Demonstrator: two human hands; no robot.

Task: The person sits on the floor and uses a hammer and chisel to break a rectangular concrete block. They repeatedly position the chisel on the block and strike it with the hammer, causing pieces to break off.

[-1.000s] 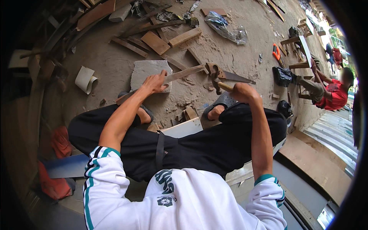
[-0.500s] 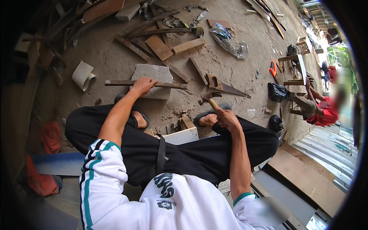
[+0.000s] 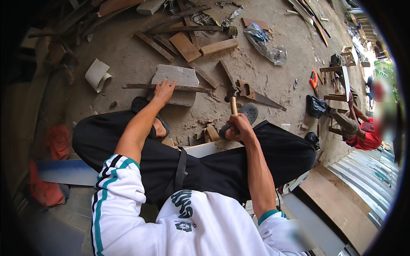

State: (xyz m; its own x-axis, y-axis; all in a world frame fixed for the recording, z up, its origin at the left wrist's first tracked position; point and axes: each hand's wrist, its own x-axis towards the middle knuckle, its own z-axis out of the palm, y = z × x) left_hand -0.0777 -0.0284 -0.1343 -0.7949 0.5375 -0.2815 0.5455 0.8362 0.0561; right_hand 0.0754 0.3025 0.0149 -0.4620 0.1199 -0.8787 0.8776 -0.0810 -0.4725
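Note:
A pale concrete block [image 3: 175, 73] sits on the dirt in front of my feet. Across it lies a narrow wooden strip [image 3: 194, 89], both ends reaching past the block's sides. My left hand [image 3: 164, 91] grips the strip near its middle, fingers curled over it. Over my right foot, my right hand [image 3: 241, 128] is closed round the wooden handle of a claw hammer [image 3: 233, 106]. The hammer's head is raised to the right of the strip and apart from it. A handsaw [image 3: 269, 101] with a wooden grip lies just beyond, its grip partly behind the hammer head.
Wood offcuts [image 3: 185, 47] and a crumpled plastic bag [image 3: 267, 45] lie farther out. A curled pale sheet [image 3: 98, 75] is at the left. An orange-handled saw [image 3: 314, 81] and black bags [image 3: 316, 106] lie right, near a person in red [image 3: 366, 135] beside wooden frames.
My right hand has shifted left and lifted the hammer, which now points more upright. My left hand stays on the strip. The whole view has shifted slightly.

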